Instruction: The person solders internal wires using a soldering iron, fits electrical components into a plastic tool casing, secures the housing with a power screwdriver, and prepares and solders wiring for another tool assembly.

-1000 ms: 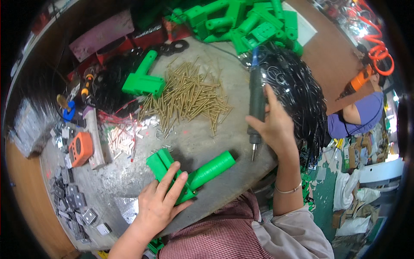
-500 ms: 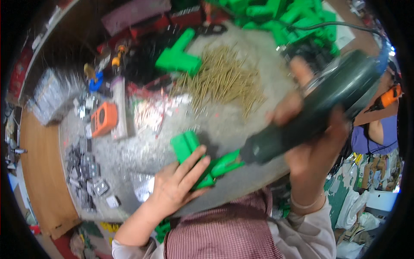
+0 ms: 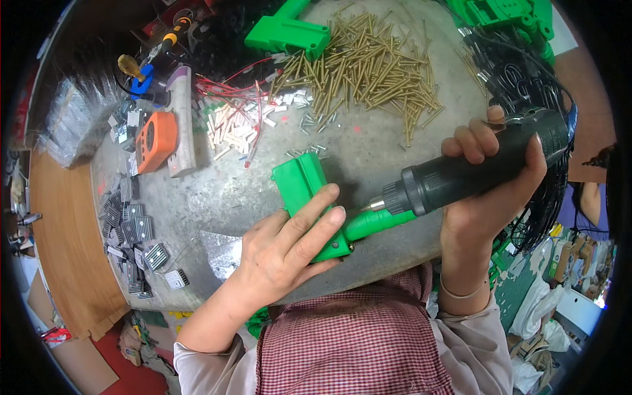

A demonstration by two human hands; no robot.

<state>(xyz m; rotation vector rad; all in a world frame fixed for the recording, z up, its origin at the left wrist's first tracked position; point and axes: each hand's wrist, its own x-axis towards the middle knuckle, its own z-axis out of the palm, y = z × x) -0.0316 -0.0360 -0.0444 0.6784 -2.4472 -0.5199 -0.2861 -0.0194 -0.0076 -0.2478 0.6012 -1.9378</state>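
Grey and scuffed, your round worktable point(image 3: 368, 155) is crowded. Near its front edge, your left hand point(image 3: 286, 247) presses down on the green plastic housing point(image 3: 309, 197), fingers curled over its top and clamped firmly around it. Your right hand point(image 3: 484, 187) is wrapped tight around the dark electric screwdriver point(image 3: 474, 168), held almost level — its metal tip meets the housing's green handle just beside your left fingertips. Toward the far edge lies a heap of brass screws point(image 3: 368, 69), with another green housing point(image 3: 286, 33) beside it. At the left edge sit an orange meter point(image 3: 156, 139), red wires point(image 3: 247, 105) and small metal clips point(image 3: 135, 230).
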